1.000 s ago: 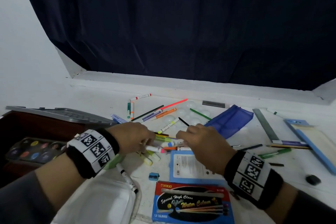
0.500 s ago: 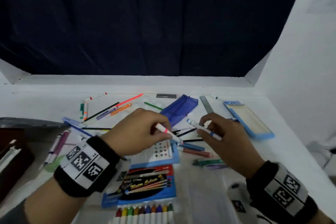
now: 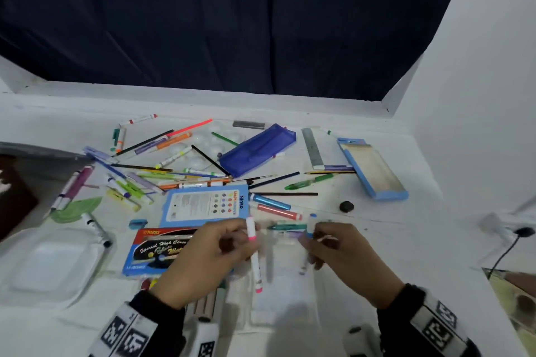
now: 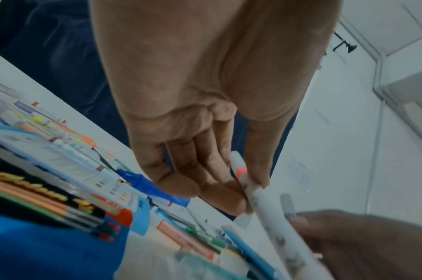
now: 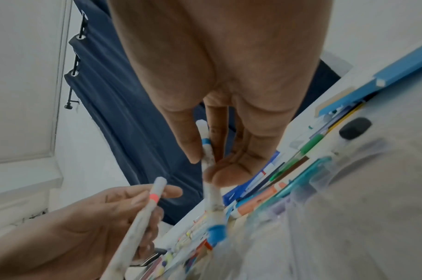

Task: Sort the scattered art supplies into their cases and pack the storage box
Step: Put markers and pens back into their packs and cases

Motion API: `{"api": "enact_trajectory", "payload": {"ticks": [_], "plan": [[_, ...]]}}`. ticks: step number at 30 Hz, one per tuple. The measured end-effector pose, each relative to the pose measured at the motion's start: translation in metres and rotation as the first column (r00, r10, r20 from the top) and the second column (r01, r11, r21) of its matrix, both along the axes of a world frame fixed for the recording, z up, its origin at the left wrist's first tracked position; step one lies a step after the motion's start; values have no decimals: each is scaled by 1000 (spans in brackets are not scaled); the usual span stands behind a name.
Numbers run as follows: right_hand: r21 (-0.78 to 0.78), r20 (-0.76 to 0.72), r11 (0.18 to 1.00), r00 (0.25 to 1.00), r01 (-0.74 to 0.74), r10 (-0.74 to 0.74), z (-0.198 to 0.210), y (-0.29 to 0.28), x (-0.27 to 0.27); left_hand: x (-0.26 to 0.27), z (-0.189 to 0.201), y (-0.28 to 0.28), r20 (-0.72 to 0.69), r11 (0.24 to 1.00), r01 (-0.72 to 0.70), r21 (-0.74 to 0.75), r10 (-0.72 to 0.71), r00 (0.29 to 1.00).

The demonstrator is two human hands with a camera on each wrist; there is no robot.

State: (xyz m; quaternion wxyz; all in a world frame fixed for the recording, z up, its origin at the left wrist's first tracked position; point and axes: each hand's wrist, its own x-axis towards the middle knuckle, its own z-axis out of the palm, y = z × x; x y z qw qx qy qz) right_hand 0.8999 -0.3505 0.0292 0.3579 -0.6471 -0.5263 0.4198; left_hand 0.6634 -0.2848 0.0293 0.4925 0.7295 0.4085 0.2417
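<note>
My left hand (image 3: 208,252) pinches a white marker with pink bands (image 3: 254,255), held nearly upright above a clear plastic marker case (image 3: 278,301) near the table's front. The same pink marker (image 4: 260,200) shows between thumb and fingers in the left wrist view. My right hand (image 3: 339,252) pinches a white marker with blue bands (image 5: 211,170), blurred in the head view, over the same case. Several markers (image 3: 208,301) lie in the case under my left wrist. Many pens and markers (image 3: 174,171) lie scattered across the table's middle.
A blue water colour box (image 3: 156,249) and a blue card packet (image 3: 203,206) lie left of my hands. A white lidded tub (image 3: 49,266) sits front left, a blue pouch (image 3: 258,148) behind, a blue-rimmed case (image 3: 374,168) right, a black eraser (image 3: 346,206) nearby.
Both hands picked one marker each from the pile and drew back toward me, down over the clear case. The head view swung right and lower.
</note>
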Motion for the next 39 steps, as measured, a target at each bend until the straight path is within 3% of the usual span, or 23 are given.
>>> {"api": "enact_trajectory", "payload": {"ticks": [5, 10, 21, 26, 33, 35, 39], "plan": [[-98, -197, 993, 980, -61, 41, -14, 0, -15, 3, -17, -14, -146, 998, 55, -33, -59, 988], [-164, -103, 957, 969, -237, 223, -25, 1, -26, 8, -26, -14, -239, 995, 95, -35, -101, 966], [-173, 28, 952, 965, -254, 262, -38, 7, -34, 9, -36, -5, -421, 977, 172, 130, -103, 901], [-107, 317, 961, 907, -255, 276, -34, 4, -38, 3, -27, -6, -582, 924, 331, 193, -164, 797], [-128, 629, 933, 699, -338, 340, -29, 2, -52, 3, -24, -3, -686, 839, 486, 243, -206, 698], [-179, 660, 918, 649, -353, 378, -30, 3, -54, 4, -27, -2, -705, 829, 500, 250, -198, 681], [-206, 649, 919, 656, -335, 385, -31, 5, -58, 7, -30, 1, -727, 824, 488, 289, -143, 671]]}}
